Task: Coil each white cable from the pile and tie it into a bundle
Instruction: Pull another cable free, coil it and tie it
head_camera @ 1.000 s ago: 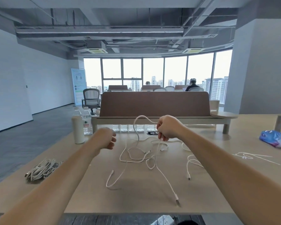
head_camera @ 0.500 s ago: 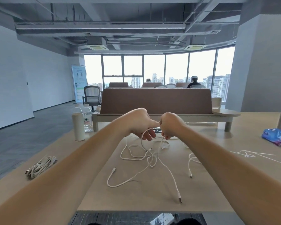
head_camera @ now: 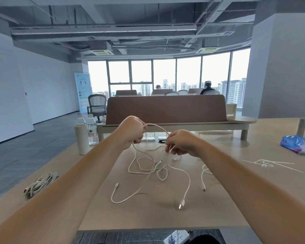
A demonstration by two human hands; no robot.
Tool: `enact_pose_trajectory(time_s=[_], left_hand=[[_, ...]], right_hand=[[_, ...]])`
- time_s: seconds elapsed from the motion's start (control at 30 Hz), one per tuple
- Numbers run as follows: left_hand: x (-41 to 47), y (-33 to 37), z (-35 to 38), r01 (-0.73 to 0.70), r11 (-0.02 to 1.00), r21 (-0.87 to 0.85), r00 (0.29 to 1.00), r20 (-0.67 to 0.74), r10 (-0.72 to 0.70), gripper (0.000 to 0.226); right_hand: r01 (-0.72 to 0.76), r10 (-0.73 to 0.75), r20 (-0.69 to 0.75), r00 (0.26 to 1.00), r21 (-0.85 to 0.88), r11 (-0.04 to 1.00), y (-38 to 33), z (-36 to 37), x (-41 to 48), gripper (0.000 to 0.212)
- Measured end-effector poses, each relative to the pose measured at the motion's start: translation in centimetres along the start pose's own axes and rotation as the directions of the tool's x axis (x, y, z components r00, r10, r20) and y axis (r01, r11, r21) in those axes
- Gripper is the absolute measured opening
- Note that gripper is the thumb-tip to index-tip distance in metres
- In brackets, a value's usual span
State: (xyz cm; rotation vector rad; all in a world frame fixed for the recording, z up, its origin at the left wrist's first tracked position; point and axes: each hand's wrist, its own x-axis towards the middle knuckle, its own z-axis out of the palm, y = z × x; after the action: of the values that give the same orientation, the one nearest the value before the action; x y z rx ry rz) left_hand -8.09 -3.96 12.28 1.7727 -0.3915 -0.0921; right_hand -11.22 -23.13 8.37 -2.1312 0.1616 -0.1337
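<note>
Both hands work just above the pile [head_camera: 148,167]: the left hand [head_camera: 132,132] grips a white cable [head_camera: 157,126] in a curled fist and the right hand [head_camera: 181,142] pinches it with its fingertips. The arch between them probably sets the coil's size, and the slack trails into the pile.

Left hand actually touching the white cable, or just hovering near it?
Touching. Head view: the left hand grips the white cable, which leaves the fist top and bottom and arcs across to the right hand.
</note>
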Motion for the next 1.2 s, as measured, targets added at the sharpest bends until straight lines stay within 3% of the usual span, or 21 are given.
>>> enact_pose_trajectory(time_s=[0.07, 0.13, 0.23, 0.3, 0.43, 0.6, 0.67, 0.83, 1.03, 1.13, 1.2], left_hand=[[0.2, -0.4, -0.1, 0.016, 1.0, 0.008, 1.0, -0.001, -0.016, 0.031], [0.3, -0.7, -0.2, 0.02, 0.986, 0.165, 1.0, -0.002, -0.02, 0.031], [0.4, -1.2, -0.3, -0.015, 0.862, 0.506, 0.999, 0.033, -0.002, 0.029], [0.3, -1.2, -0.1, -0.07, 0.776, 0.627, 0.996, 0.007, 0.084, 0.032], [-0.2, 0.0, 1.1, -0.195, 0.794, 0.575, 0.977, 0.042, 0.21, 0.031], [-0.5, 0.4, 2.7, -0.03, 0.934, 0.357, 0.985, 0.17, -0.034, 0.021], [-0.7, 0.4, 2.8, -0.009, 0.949, 0.315, 0.981, 0.187, -0.052, 0.021], [-0.6, 0.6, 2.5, -0.054, 0.982, 0.183, 0.997, 0.057, 0.044, 0.021], [-0.3, 0.8, 1.2, -0.07, 0.997, 0.042, 0.995, -0.074, 0.073, 0.026], [0.1, 0.5, 0.6, -0.03, 0.999, 0.031, 0.994, -0.105, 0.033, 0.024], [0.4, 0.1, 0.3, 0.013, 0.997, 0.073, 0.995, -0.098, -0.006, 0.023]], right_hand=[[0.005, -0.005, 0.028, 1.0, -0.021, 1.0, 0.4, 0.0, -0.1, 0.014], [0.043, -0.042, -0.014, 0.999, 0.009, 0.999, 0.5, 0.1, 0.1, 0.025], [0.094, -0.084, -0.106, 0.991, 0.094, 0.991, 0.0, 0.0, 0.4, 0.03], [0.128, -0.122, -0.13, 0.984, 0.037, 0.991, -0.7, 0.0, 0.4, 0.029], [0.161, -0.179, -0.137, 0.974, -0.13, 0.978, -1.8, 0.4, 0.2, 0.027], [0.204, -0.27, -0.177, 0.946, -0.319, 0.925, -2.2, 0.8, 0.5, 0.03], [0.202, -0.282, -0.175, 0.943, -0.371, 0.906, -2.2, 0.8, 0.4, 0.036], [0.225, -0.27, -0.081, 0.959, -0.357, 0.907, -1.8, 0.5, 0.1, 0.019], [0.209, -0.116, 0.196, 0.974, -0.572, 0.793, 0.7, 0.3, -0.3, 0.011], [0.153, -0.077, 0.142, 0.987, -0.674, 0.723, 1.7, -0.2, 0.4, 0.019], [0.094, -0.088, 0.043, 0.995, -0.654, 0.751, 2.2, -0.9, 0.9, 0.019]])
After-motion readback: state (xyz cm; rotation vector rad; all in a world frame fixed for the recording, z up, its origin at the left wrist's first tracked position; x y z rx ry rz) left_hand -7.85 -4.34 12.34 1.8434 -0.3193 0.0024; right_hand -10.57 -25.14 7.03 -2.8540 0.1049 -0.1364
